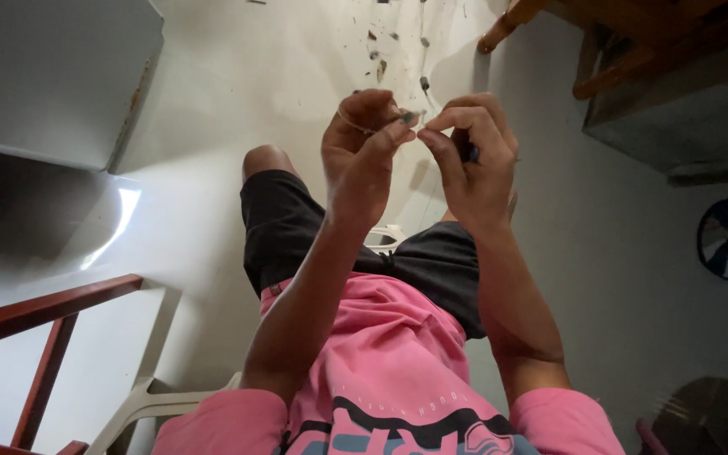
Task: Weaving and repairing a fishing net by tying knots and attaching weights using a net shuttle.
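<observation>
Pinching thin wire (355, 125) in left hand (364, 156), fingers closed round it; right hand (473, 160) gripping small dark piece (470, 152), fingertips meeting at wire end above lap. Best keeping pinch steady, elbows braced.

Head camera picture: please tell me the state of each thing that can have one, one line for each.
Left hand: raised, fingers pinched on a small dark piece.
Right hand: raised, fingers curled, tips meeting the left hand's.
Small dark piece: held between both hands' fingertips; too small to identify.
Thin wire: looped over the left hand.
White plastic chair: upright, the person seated on it.
Floor: littered with small dark scraps.
</observation>
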